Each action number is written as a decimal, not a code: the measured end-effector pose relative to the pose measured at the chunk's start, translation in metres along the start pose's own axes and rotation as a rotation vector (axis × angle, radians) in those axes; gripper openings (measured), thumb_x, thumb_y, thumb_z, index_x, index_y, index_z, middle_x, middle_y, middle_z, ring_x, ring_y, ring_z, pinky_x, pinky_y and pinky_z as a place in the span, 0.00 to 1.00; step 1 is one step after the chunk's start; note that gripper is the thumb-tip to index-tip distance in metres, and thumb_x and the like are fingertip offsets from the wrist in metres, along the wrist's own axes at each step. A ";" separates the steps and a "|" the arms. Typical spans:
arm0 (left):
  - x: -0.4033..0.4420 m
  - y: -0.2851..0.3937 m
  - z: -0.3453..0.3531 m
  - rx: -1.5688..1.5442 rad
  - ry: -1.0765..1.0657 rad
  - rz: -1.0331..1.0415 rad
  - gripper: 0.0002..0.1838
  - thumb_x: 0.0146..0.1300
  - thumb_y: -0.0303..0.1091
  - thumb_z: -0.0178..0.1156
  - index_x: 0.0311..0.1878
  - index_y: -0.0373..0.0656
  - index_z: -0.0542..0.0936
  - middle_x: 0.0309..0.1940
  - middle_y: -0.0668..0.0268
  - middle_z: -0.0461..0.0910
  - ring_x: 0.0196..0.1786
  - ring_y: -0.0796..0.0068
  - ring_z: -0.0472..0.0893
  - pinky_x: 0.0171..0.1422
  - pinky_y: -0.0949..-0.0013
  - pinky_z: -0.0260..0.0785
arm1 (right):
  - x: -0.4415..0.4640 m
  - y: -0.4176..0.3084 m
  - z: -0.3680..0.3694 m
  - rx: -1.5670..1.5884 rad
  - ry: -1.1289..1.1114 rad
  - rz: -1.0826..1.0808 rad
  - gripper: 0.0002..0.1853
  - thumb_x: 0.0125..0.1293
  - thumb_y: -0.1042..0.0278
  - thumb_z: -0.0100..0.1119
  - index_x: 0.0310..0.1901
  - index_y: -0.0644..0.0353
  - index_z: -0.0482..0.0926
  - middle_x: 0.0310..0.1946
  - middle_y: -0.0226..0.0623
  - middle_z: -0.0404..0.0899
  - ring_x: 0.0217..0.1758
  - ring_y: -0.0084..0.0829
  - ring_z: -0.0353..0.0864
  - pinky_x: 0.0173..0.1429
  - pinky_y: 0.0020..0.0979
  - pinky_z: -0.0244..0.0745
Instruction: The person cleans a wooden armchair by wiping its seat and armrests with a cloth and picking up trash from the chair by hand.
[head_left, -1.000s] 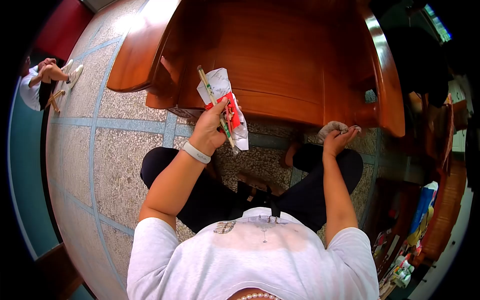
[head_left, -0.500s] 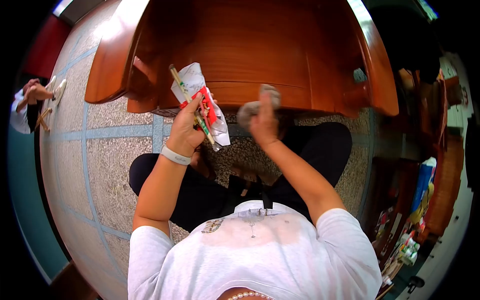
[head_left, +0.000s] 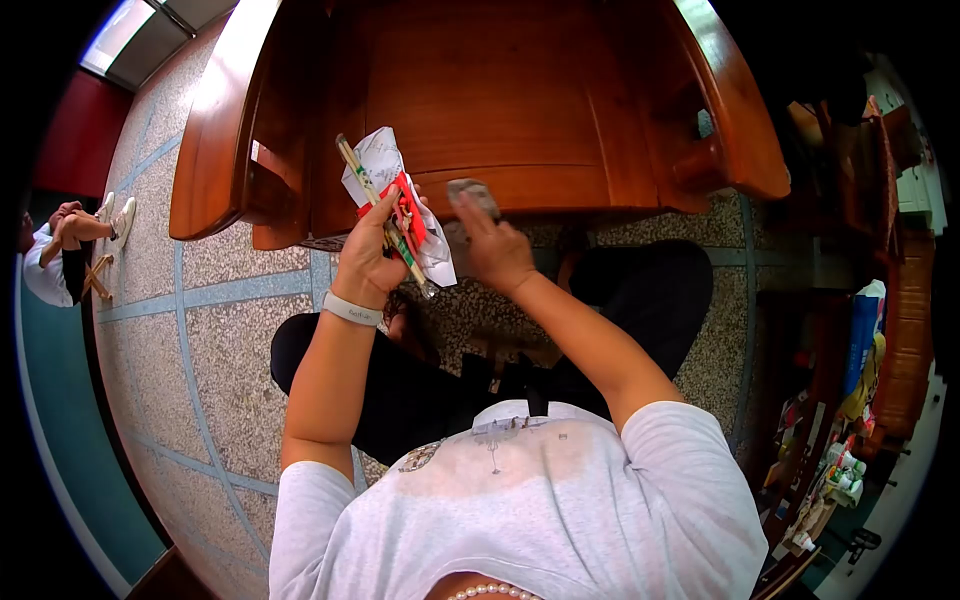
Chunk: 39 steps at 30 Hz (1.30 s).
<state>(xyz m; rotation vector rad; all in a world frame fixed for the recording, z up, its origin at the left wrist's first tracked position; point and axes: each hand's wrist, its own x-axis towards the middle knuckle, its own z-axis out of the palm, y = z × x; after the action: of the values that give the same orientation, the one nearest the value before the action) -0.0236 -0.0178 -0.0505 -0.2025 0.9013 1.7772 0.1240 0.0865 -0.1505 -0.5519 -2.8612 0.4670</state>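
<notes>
My left hand [head_left: 368,262] is closed round a bundle: a wrapped pair of chopsticks [head_left: 357,172], a red packet [head_left: 409,212] and a crumpled white paper [head_left: 380,157]. The bundle is held just in front of the seat's front edge. My right hand [head_left: 496,250], somewhat blurred, has a greyish cloth [head_left: 474,194] at its fingertips, against the front edge of the wooden seat [head_left: 490,120]. Part of the cloth is hidden behind the fingers.
A seated person [head_left: 62,245] is at the far left on a small wooden stool [head_left: 97,277]. Wooden armrests [head_left: 215,130] flank the seat. At the right, a shelf holds bags and small items [head_left: 845,475]. My crossed legs [head_left: 650,300] are below the seat.
My right hand has swept left with the cloth from the seat's right side to near the bundle. The bundle in my left hand has shifted left in view.
</notes>
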 end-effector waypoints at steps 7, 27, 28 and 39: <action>0.002 0.002 -0.004 -0.040 0.027 -0.086 0.10 0.64 0.36 0.55 0.42 0.40 0.75 0.31 0.62 0.79 0.31 0.71 0.80 0.31 0.68 0.76 | -0.032 0.064 -0.031 0.215 0.283 0.354 0.32 0.53 0.75 0.50 0.64 0.55 0.62 0.67 0.32 0.57 0.54 0.44 0.73 0.47 0.35 0.76; 0.008 -0.011 -0.010 -0.034 0.038 -0.173 0.10 0.65 0.36 0.54 0.42 0.39 0.74 0.30 0.62 0.78 0.30 0.75 0.79 0.34 0.72 0.76 | -0.012 0.157 0.040 2.328 0.556 1.065 0.30 0.67 0.43 0.24 0.61 0.51 0.65 0.59 0.41 0.65 0.62 0.38 0.63 0.56 0.55 0.60; 0.006 -0.011 -0.008 -0.038 0.039 -0.191 0.10 0.65 0.36 0.54 0.42 0.39 0.74 0.30 0.62 0.78 0.31 0.74 0.80 0.35 0.71 0.77 | -0.014 0.161 0.052 2.371 0.507 0.984 0.29 0.66 0.43 0.27 0.59 0.51 0.66 0.58 0.41 0.66 0.60 0.38 0.64 0.55 0.56 0.61; 0.001 -0.007 -0.002 -0.060 0.029 -0.083 0.10 0.66 0.35 0.52 0.40 0.38 0.74 0.29 0.61 0.78 0.30 0.72 0.79 0.33 0.68 0.76 | 0.052 0.035 0.137 2.474 0.151 0.990 0.26 0.64 0.45 0.33 0.56 0.51 0.67 0.55 0.39 0.68 0.56 0.40 0.67 0.54 0.55 0.63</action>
<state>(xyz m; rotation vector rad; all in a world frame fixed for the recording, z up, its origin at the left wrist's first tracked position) -0.0184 -0.0178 -0.0558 -0.3007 0.8484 1.7298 0.0550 0.1011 -0.2840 -0.8860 -0.0330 2.6210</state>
